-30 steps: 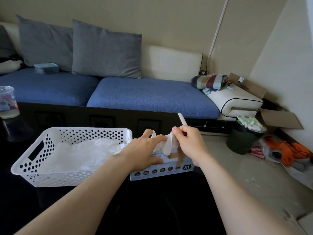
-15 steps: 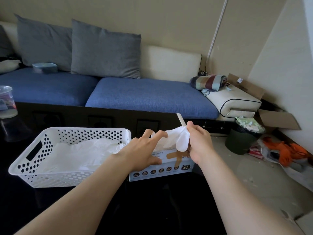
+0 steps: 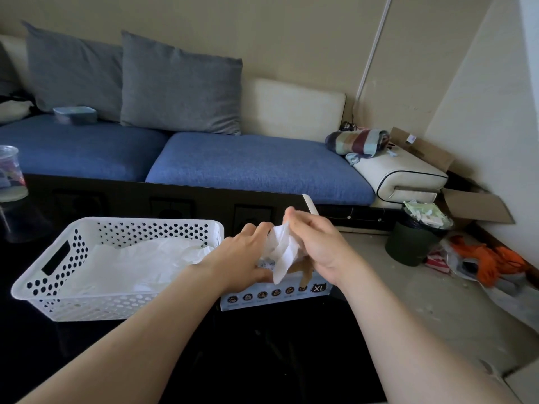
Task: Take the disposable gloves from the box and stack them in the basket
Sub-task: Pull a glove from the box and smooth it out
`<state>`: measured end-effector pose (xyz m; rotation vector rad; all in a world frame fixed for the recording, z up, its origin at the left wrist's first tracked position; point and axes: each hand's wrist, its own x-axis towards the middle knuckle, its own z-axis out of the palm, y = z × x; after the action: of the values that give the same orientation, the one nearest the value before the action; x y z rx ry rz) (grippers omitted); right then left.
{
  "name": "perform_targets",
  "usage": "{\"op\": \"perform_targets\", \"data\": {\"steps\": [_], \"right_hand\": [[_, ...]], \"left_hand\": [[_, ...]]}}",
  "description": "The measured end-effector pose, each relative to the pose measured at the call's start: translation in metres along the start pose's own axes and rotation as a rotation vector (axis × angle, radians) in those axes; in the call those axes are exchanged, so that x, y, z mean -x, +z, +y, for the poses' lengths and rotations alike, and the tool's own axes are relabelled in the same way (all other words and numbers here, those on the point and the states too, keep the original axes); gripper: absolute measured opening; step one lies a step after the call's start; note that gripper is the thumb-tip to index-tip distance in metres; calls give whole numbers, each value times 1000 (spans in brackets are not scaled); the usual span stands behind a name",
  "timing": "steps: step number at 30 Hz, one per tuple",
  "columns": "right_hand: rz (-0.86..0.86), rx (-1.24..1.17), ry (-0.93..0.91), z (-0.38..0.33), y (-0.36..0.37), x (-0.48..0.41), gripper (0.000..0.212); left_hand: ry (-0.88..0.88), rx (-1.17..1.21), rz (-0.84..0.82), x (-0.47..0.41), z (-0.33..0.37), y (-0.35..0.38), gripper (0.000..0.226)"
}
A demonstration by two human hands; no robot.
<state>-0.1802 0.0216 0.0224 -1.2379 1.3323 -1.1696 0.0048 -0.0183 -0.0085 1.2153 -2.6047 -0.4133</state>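
Note:
The glove box [image 3: 277,295], pale blue with an XL mark, sits on the black table right of the white perforated basket [image 3: 58,284]. Thin white gloves [image 3: 131,263] lie heaped inside the basket. My right hand [image 3: 318,249] pinches a crumpled white glove [image 3: 281,255] just above the box. My left hand [image 3: 242,258] rests on the box top, its fingers against the same glove. The box opening is hidden behind both hands.
A clear plastic cup [image 3: 11,173] stands at the table's far left. Behind the table is a blue sofa [image 3: 248,164] with grey cushions. A dark waste bin [image 3: 414,237] and clutter sit on the floor to the right.
The glove has come further out of the box and now hangs lower between my hands. My right hand has lifted slightly; my left stays on the box.

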Motion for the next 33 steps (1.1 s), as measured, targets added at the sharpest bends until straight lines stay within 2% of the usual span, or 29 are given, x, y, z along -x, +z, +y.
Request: {"op": "perform_targets", "data": {"steps": [2,4,6,7,9,10,13,16,20,25,29,31,33], "right_hand": [[9,389,-153,0,9,0,31],[171,772,-402,9,19,-8,29],[310,793,-605,10,29,-12,27],[348,755,-667,9,31,-13,26],[424,701,-744,9,32,-17,25],[463,676,-771,9,31,-18,25],[634,609,-744,5,30,-17,28],[767,656,-729,1,25,-15,31],[777,586,-798,-4,21,-14,31],[811,548,-760,-7,22,-13,28],[679,627,-605,1,15,-17,32],[551,568,-454,4,11,-17,29],[383,357,-247,0,12,-14,31]], "left_hand": [[7,-4,-12,-1,1,3,88],[-20,48,-20,-2,0,3,91],[-61,150,-14,-3,-3,-1,82],[-70,183,-9,-2,-5,-3,69],[-66,191,-4,-1,-9,-7,44],[-56,188,-6,0,-11,-7,42],[-14,153,3,1,-15,-5,32],[-17,91,-34,0,-15,-1,42],[-63,59,-57,0,-9,0,48],[-62,96,-6,0,-11,0,59],[-47,318,94,7,-6,-8,89],[-37,426,153,9,1,-13,90],[-46,491,222,10,5,-16,84]]}}
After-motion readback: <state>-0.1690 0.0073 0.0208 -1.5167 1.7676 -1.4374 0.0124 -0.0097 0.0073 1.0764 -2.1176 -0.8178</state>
